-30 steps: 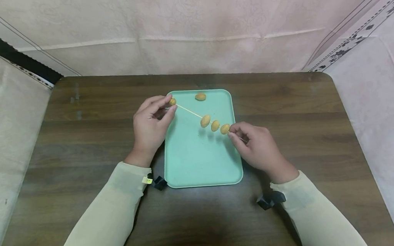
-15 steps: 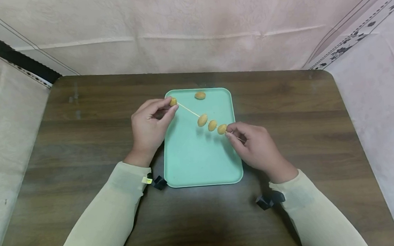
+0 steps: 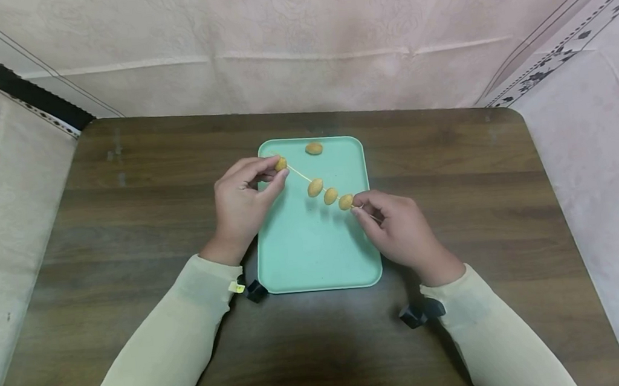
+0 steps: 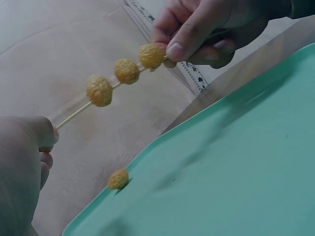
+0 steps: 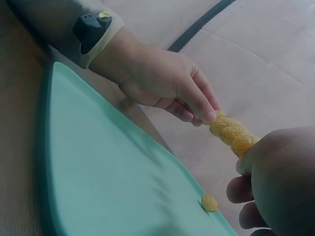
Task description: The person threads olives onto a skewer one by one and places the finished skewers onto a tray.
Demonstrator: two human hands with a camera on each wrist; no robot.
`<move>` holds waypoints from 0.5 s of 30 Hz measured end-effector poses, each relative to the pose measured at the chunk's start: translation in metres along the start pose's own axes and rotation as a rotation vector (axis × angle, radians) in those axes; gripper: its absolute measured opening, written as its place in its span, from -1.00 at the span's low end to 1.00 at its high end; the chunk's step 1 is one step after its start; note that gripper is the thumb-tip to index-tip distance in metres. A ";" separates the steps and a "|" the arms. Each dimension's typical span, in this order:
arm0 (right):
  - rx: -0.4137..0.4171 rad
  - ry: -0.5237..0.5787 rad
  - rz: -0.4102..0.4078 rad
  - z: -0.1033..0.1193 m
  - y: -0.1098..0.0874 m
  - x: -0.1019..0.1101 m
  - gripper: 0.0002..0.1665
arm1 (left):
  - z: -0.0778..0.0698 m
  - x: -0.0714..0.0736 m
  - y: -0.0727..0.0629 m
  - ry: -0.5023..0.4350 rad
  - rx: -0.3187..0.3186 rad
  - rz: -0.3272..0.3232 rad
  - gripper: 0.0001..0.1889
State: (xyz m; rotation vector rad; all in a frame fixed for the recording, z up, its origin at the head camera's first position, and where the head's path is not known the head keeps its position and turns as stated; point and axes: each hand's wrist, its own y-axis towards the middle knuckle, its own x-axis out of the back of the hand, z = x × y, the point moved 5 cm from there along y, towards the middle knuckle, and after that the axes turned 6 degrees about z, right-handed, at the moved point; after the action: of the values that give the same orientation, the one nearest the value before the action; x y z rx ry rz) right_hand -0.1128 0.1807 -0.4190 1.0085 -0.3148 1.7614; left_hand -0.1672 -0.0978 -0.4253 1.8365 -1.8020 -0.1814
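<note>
Above the green tray (image 3: 319, 253), my right hand (image 3: 405, 231) pinches a thin wooden skewer (image 3: 299, 174) near its lower end. Three golden-brown wrinkled balls sit threaded along it, the nearest ball (image 3: 345, 202) right against my right fingertips. Toward the skewer's far end, my left hand (image 3: 241, 201) pinches another golden-brown ball (image 3: 281, 164) between thumb and fingers. A stretch of bare skewer shows between that ball and the middle ones. In the left wrist view, the left hand (image 4: 22, 162) mostly covers its ball. One loose ball (image 3: 314, 148) lies on the tray near its far edge.
The tray stands on a dark brown wooden table (image 3: 152, 199). Pale cloth (image 3: 298, 48) hangs behind the table's back edge and along both sides. Black wrist cameras (image 3: 413, 316) are worn at both cuffs.
My left hand has moved a little right and down with its ball, closer to the three threaded balls. My right hand and the skewer have shifted slightly left.
</note>
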 end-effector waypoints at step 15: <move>-0.004 0.007 -0.010 0.004 0.002 0.000 -0.90 | -0.012 -0.015 -0.005 -0.014 -0.037 0.066 -0.72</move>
State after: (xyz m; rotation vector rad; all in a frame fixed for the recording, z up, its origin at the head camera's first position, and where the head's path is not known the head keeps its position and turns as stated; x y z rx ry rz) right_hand -0.1130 0.1774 -0.4163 0.9993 -0.3086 1.7536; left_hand -0.1585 -0.0801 -0.4223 1.7512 -1.8542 -0.2020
